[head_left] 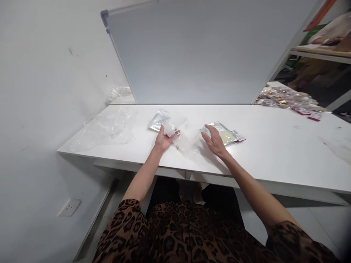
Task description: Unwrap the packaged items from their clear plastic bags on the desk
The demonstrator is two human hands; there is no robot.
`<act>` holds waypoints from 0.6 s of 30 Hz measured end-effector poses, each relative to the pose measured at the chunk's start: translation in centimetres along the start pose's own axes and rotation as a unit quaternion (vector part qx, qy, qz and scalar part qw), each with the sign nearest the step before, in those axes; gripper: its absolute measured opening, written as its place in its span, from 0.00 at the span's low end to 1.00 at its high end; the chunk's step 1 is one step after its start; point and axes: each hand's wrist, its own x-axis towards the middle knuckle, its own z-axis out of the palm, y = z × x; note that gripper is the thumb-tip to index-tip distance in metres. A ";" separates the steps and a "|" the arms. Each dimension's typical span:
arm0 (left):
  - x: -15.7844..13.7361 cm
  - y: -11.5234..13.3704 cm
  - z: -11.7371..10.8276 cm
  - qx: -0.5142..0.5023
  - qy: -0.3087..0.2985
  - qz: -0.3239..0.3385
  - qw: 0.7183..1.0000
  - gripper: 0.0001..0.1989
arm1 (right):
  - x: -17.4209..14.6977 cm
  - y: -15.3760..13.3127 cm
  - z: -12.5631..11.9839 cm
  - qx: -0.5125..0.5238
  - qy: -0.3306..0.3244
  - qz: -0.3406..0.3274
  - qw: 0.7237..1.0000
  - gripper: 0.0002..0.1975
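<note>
My left hand is closed on a crumpled clear plastic bag, above the white table. A small piece with red on it shows at its fingertips, too blurred to name. Just beyond that hand lies a silver packet, partly covered by clear plastic. My right hand hovers at the bag's right side, thumb and fingers apart; whether it touches the film is unclear. Behind the right hand, a flat packet with a pale green face rests on another packet with a red edge.
Loose clear plastic spreads over the left of the white table. A whiteboard stands along the back edge. Many small packets are heaped at the back right. More clear film lies far right. Another person's arm appears top right.
</note>
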 end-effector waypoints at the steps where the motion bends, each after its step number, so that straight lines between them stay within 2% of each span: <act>1: -0.1 0.0 0.1 0.009 -0.014 -0.008 1.000 0.30 | 0.1 -0.7 0.3 0.091 0.019 0.007 0.996 0.31; 3: -0.4 -0.1 0.2 0.035 -0.037 -0.026 0.998 0.32 | 0.5 -2.3 0.7 0.246 0.044 0.028 0.968 0.37; 5: -0.7 -0.1 0.3 0.066 -0.054 -0.044 0.995 0.33 | 1.1 -3.7 0.8 0.304 0.055 0.019 0.951 0.42; 8: -0.8 -0.3 0.4 0.113 -0.077 -0.079 0.987 0.35 | 2.2 -5.2 0.3 0.225 0.000 -0.079 0.971 0.46; 11: -0.9 -0.5 0.5 0.143 -0.128 -0.100 0.976 0.35 | 3.1 -6.1 -0.2 0.121 -0.140 -0.154 0.971 0.46; 14: -0.9 -0.8 0.4 0.172 -0.179 -0.100 0.964 0.33 | 3.5 -6.4 0.0 0.078 -0.232 -0.157 0.957 0.44; 18: -0.8 -0.9 -0.1 0.240 -0.223 -0.123 0.937 0.36 | 3.9 -6.0 1.0 0.136 -0.232 -0.107 0.957 0.28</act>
